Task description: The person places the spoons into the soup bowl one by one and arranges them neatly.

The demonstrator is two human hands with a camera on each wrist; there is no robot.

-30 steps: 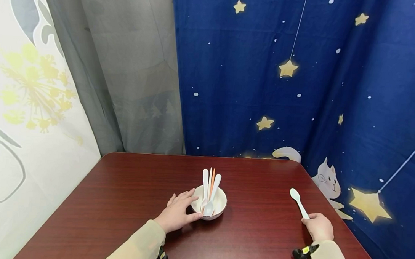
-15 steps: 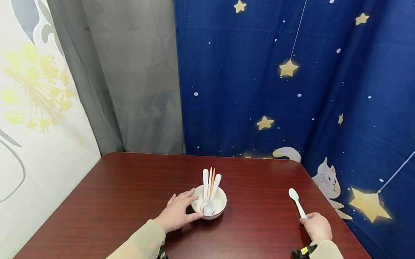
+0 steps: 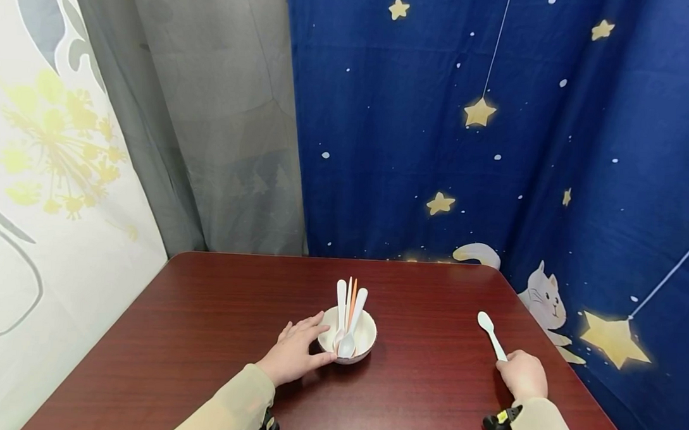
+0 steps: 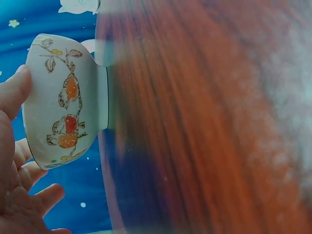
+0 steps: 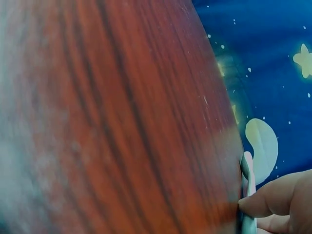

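Note:
A white bowl [image 3: 365,335], printed with birds and leaves on its outside [image 4: 68,102], stands on the dark red wooden table. Several utensils lean inside it: white spoons [image 3: 357,310], a thin white handle and an orange one [image 3: 353,297]. At the bowl's left side my left hand [image 3: 295,354] rests with spread fingers, thumb at the near rim and forefinger over the left rim. Far to the right, my right hand [image 3: 524,375] pinches the handle end of a pale spoon [image 3: 491,332] between thumb and fingers. Its bowl end points away, low over the table.
The table [image 3: 233,300] has rounded far corners, and its right edge runs close beside my right hand. Behind it hang a grey curtain [image 3: 227,141] and a blue star-patterned curtain [image 3: 381,147]. A white patterned cloth [image 3: 63,262] hangs at the left.
My right hand has shifted slightly to the left with the pale spoon. My left hand and the bowl have stayed in place.

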